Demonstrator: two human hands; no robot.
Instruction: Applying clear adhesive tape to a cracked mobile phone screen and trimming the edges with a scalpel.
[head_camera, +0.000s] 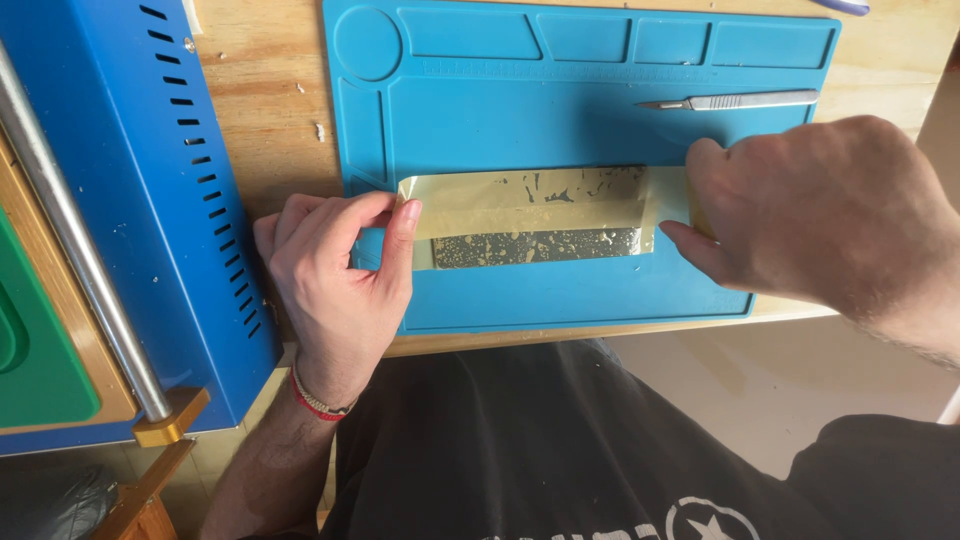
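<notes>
Both hands are on the film (530, 200), a long golden, glossy strip lying across the middle of the blue mat (560, 290). The left hand (340, 275) pinches the strip's left end, thumb on top and fingers curled under the edge. The right hand (815, 215) pinches the right end, its grip closed on the film there, though the fingertips are mostly hidden. Between them the strip looks taut and flat.

By the look of it, the work is about halfway. The upper half of the film is smooth and clear gold with a few dark flecks. The lower band is a mottled, speckled grey, patchy like a worn coating, and its ends look untrimmed.

The mat is soft-looking, matte, with moulded trays along its far edge and a round well at the corner. A slim metal scalpel (740, 101) lies on it beyond the right hand, untouched. The plywood worktop (265, 120) shows pale grain and crumbs, and a blue vented metal case (150, 200) with a steel bar (70, 230) sits to the left.
</notes>
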